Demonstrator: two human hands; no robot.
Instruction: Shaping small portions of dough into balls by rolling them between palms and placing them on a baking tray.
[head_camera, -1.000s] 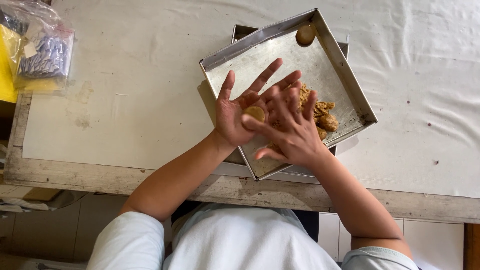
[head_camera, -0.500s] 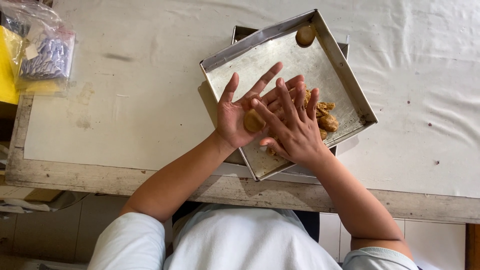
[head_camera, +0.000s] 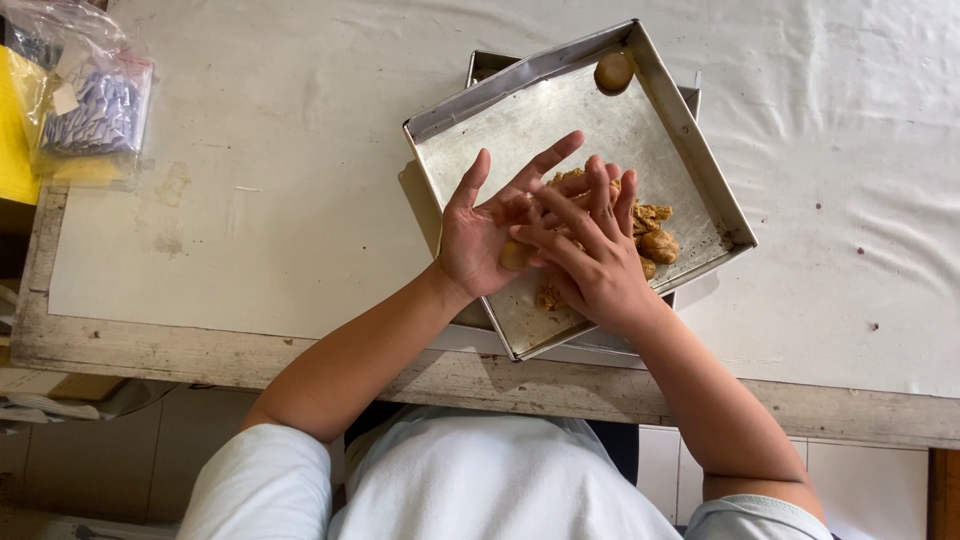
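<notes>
My left hand (head_camera: 484, 232) lies palm up over a square metal tray (head_camera: 520, 120), fingers spread. My right hand (head_camera: 590, 260) presses flat on top of it, fingers apart. Between the two palms sits a small lump of tan dough (head_camera: 514, 256), only its edge showing. A pile of brown dough pieces (head_camera: 655, 240) lies in the tray just right of my hands. One round dough ball (head_camera: 614, 72) rests in the tray's far corner.
The tray sits on a second tray (head_camera: 484, 66) on a table covered with a white sheet (head_camera: 280, 150). A clear plastic bag with wrapped items (head_camera: 90, 110) lies at the far left. The worn wooden table edge (head_camera: 200, 355) runs along the front.
My right hand has slid toward me across the left palm, and the dough lump now shows lower, near the heel of the left hand.
</notes>
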